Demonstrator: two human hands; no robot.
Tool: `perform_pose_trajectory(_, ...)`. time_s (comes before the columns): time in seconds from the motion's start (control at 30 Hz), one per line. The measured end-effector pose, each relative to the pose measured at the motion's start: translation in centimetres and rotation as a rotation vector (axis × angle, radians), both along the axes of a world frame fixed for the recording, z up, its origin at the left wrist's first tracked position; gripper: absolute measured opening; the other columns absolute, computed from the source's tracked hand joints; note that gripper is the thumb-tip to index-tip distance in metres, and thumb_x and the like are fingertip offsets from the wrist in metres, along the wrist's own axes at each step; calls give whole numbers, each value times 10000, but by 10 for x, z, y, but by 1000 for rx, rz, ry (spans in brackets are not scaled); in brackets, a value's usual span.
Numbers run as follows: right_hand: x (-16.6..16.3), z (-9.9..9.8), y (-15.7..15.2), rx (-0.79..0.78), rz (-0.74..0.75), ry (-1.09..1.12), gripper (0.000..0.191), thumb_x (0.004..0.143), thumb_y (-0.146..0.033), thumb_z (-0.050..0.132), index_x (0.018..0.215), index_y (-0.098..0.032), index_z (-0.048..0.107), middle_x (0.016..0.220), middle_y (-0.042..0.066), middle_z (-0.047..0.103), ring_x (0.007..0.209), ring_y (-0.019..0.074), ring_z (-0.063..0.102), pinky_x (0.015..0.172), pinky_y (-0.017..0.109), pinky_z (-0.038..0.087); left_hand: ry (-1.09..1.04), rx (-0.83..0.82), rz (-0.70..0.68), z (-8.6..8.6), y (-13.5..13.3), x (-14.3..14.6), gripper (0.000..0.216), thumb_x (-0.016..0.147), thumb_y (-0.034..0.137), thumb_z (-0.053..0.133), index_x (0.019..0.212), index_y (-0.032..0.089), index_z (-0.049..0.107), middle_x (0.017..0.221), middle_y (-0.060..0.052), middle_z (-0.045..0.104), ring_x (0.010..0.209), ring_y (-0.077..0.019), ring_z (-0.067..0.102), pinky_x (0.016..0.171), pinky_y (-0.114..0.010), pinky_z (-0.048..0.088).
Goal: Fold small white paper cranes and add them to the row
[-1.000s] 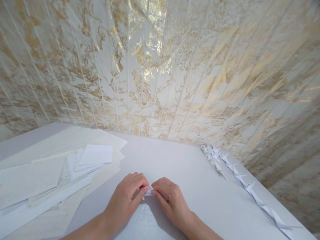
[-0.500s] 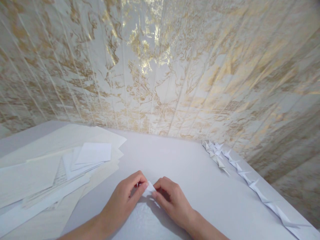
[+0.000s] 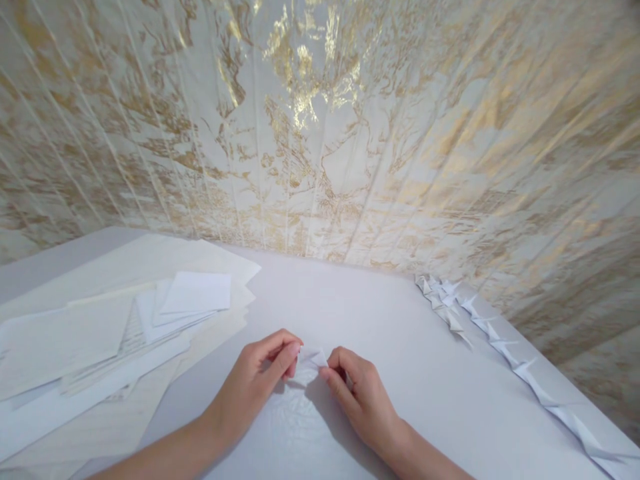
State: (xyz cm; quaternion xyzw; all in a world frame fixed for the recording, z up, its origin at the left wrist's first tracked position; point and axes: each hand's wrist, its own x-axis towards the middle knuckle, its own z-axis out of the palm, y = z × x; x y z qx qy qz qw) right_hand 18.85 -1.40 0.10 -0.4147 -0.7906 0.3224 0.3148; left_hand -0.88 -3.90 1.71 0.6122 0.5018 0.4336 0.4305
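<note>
A small folded piece of white paper [image 3: 314, 359] is held just above the white table [image 3: 350, 307]. My left hand [image 3: 270, 367] pinches its left side between thumb and fingers. At the right end, the thumb and forefinger of my right hand [image 3: 355, 387] grip a corner. A crease and a slanting flap show on the paper between the hands, but its exact folded shape is too small to make out. Both hands cast shadows on the tabletop.
Loose paper sheets [image 3: 90, 340] cover the table's left side, with small white squares [image 3: 197, 292] on top. Folded paper cranes [image 3: 500, 343] stand in rows along the right edge. A patterned gold and white curtain [image 3: 300, 167] hangs behind the table.
My hands have moved slightly apart, so more of the folded paper shows between them. The whole view has shifted a little, with the table appearing higher and further right.
</note>
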Motion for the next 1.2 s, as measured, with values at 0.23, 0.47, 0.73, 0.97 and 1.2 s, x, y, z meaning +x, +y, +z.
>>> perform_pose_trajectory(0.23, -5, 0, -6, -255, 62, 97, 263, 957, -360, 473, 736, -218, 476, 518, -68, 504, 464, 101, 398, 490, 215, 300, 56, 80, 9, -1, -5, -1, 348, 946, 420, 466, 725, 208, 631, 584, 56, 487, 576, -128, 481, 592, -236, 367)
perform_pose_trajectory(0.47, -6, 6, -10, -182, 156, 43, 207, 974, -293, 417, 829, -215, 542, 645, -29, 621, 565, 114, 523, 597, 209, 396, 163, 101, 21, -6, -4, -3, 255, 914, 396, 533, 803, 235, 698, 594, 62, 549, 568, -123, 501, 584, -211, 397)
perform_pose_trajectory(0.73, -5, 11, -15, -106, 102, 27, 173, 947, -296, 460, 1073, -200, 529, 523, -88, 464, 422, 99, 424, 476, 189, 320, 227, 103, -47, -14, -9, 5, 170, 868, 356, 578, 807, 253, 698, 645, 54, 610, 612, -132, 574, 619, -187, 438)
perform_pose_trajectory(0.97, -8, 9, -21, -3, 39, 29, 164, 835, -214, 524, 976, -210, 608, 499, -98, 409, 387, 72, 391, 457, 168, 302, 203, 90, 61, -20, -17, 11, 142, 840, 327, 517, 774, 245, 613, 602, 76, 454, 553, -121, 489, 562, -190, 404)
perform_pose_trajectory(1.2, -4, 6, -21, 46, 28, -7, 137, 873, -284, 537, 931, -213, 638, 481, -94, 424, 398, 73, 377, 480, 173, 306, 285, 53, -39, -20, -13, 8, 184, 854, 317, 488, 755, 244, 626, 591, 73, 492, 567, -129, 517, 563, -197, 401)
